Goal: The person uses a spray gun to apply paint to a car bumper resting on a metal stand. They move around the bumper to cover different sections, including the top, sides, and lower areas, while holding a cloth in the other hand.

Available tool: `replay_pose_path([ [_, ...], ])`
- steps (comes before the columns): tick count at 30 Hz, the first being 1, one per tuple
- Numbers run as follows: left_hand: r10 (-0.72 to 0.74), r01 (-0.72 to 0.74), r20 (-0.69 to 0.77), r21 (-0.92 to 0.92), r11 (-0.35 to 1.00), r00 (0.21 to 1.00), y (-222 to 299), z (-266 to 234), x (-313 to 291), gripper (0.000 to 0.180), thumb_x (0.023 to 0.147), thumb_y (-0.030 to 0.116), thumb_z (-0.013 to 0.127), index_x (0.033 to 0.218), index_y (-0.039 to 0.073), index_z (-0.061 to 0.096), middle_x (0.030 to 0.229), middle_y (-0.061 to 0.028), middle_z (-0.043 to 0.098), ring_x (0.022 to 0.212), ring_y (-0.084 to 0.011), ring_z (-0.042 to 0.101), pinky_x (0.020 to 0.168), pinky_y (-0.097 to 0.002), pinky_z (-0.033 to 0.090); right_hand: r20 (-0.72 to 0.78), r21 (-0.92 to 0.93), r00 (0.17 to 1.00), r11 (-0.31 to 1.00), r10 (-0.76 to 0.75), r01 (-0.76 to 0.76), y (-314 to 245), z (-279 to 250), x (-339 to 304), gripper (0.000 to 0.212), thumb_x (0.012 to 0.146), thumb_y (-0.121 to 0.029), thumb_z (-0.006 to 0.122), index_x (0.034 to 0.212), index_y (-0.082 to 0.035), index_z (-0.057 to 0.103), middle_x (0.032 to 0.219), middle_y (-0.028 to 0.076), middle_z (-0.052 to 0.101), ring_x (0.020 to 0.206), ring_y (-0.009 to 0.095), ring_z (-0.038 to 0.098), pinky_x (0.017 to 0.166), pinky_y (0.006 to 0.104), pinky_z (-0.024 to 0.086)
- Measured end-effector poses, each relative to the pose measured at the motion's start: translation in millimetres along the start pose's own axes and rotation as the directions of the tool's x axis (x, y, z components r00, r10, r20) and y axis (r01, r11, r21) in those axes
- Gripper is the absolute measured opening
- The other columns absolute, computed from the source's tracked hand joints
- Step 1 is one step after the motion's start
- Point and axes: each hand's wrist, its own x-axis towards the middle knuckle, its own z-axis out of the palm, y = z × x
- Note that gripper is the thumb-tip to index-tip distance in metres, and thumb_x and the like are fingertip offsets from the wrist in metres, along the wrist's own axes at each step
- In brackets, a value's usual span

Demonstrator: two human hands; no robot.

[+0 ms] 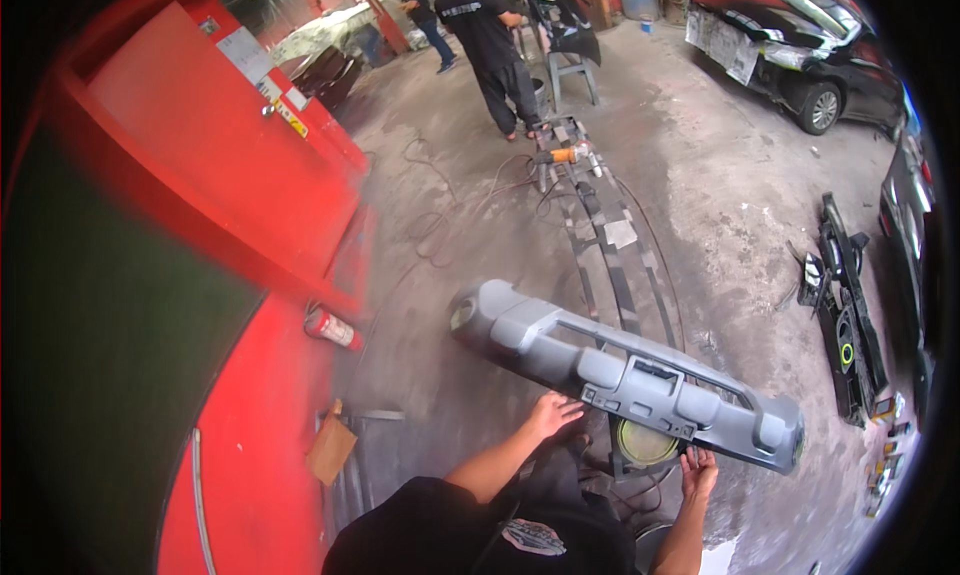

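Observation:
A long grey car bumper (620, 375) lies slantwise in front of me, its left end farther off than its right. It rests across a low, narrow metal frame stand. My left hand (556, 413) is by the bumper's near edge, left of its middle, fingers stretched out and apart with nothing held. Farther right, my right hand (700, 472) has its fingers bent up against the same near edge. Under the bumper, between my hands, shows a round yellow-green lid or disc (647, 442).
An orange power tool (562, 156) lies on the stand's far end, with hoses trailing over the floor. A red cabinet (230, 155) and a fire extinguisher (333, 329) are at left. Black car parts (845, 315) and a black car (820, 60) are at right. Two people stand far ahead.

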Motion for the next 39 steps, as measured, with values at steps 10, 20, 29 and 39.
replay_pose_path([
  [10, 0.02, -0.021, 0.021, 0.025, 0.999, 1.0, -11, -26, 5, 0.023, 0.082, 0.0, 0.057, 0.101, 0.011, 0.051, 0.107, -0.0123, 0.055, 0.133, -0.0503, 0.053, 0.108, -0.0693, 0.047, 0.055, -0.066, 0.998, 0.998, 0.015, -0.011, -3, 9, -15, 0.078, 0.088, -0.012, 0.048, 0.163, -0.002, 0.027, 0.169, 0.023, 0.027, 0.146, 0.043, 0.043, 0.111, 0.0542, 0.045],
  [20, 0.073, -0.073, 0.005, 0.016, 0.997, 0.997, -22, -27, 11, 0.026, 0.084, -0.003, 0.055, 0.105, 0.009, 0.045, 0.119, -0.0174, 0.047, 0.133, -0.0535, 0.051, 0.105, -0.0711, 0.049, -0.134, -0.474, 0.99, 0.876, 0.03, -0.09, 14, -54, -66, 0.061, 0.095, -0.021, 0.06, 0.151, -0.003, 0.045, 0.125, 0.019, 0.067, 0.102, 0.038, 0.07, 0.085, 0.0523, 0.057],
  [29, 0.035, -0.035, 0.003, 0.04, 0.999, 0.999, -15, -10, -3, 0.093, 0.084, -0.003, 0.055, 0.162, 0.013, 0.007, 0.17, -0.0257, 0.009, 0.141, -0.0539, 0.045, 0.108, -0.0694, 0.047, -0.246, -0.519, 0.965, 0.828, 0.096, -0.215, 66, -140, -119, 0.042, 0.094, -0.016, 0.06, 0.133, -0.001, 0.06, 0.094, 0.013, 0.072, 0.069, 0.029, 0.07, 0.063, 0.0441, 0.058],
  [39, -0.034, 0.037, -0.016, 0.222, 0.974, 0.999, -9, -25, -3, 0.096, 0.089, 0.001, 0.052, 0.167, 0.017, -0.003, 0.158, -0.0267, 0.037, 0.139, -0.0526, 0.047, 0.108, -0.0687, 0.047, -0.137, -0.597, 0.99, 0.794, 0.036, -0.111, 41, -87, -164, 0.048, 0.097, -0.017, 0.057, 0.142, -0.001, 0.057, 0.115, 0.014, 0.074, 0.095, 0.026, 0.073, 0.078, 0.0372, 0.059],
])
